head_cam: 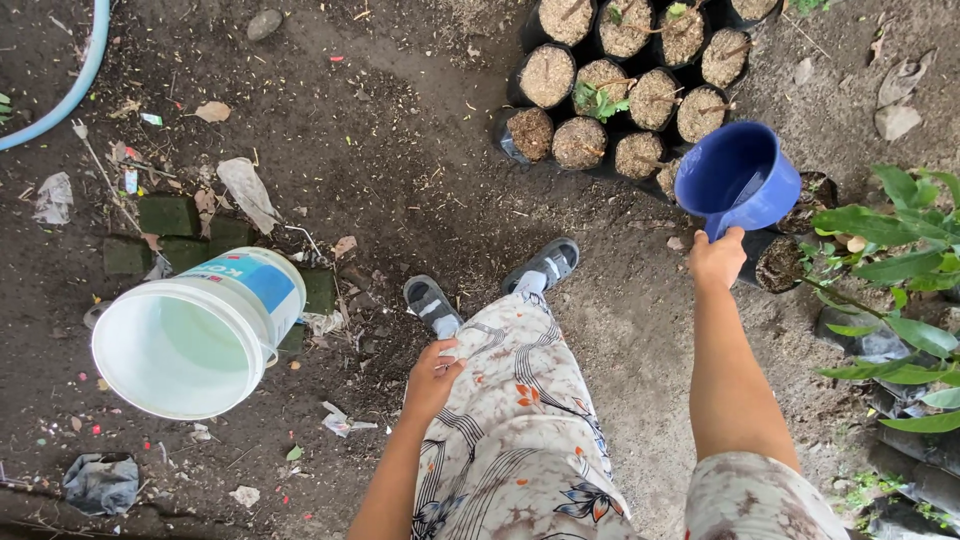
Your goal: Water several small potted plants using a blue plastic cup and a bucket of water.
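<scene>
A white plastic bucket point(190, 340) stands on the bare ground at the left side, and it carries a label point(245, 277) on its upper wall. The label is a curved band, blue and light blue, with white marks. Around it lie some wrappers: a crumpled clear plastic bag point(52, 197) near the left edge, a grey bag point(100, 482) at the lower left corner, and another pale wrapper point(246, 190) above the bucket.

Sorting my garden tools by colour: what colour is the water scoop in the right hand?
Blue, inside and out; the scoop held by the right hand shows clearly in the head view.
</scene>
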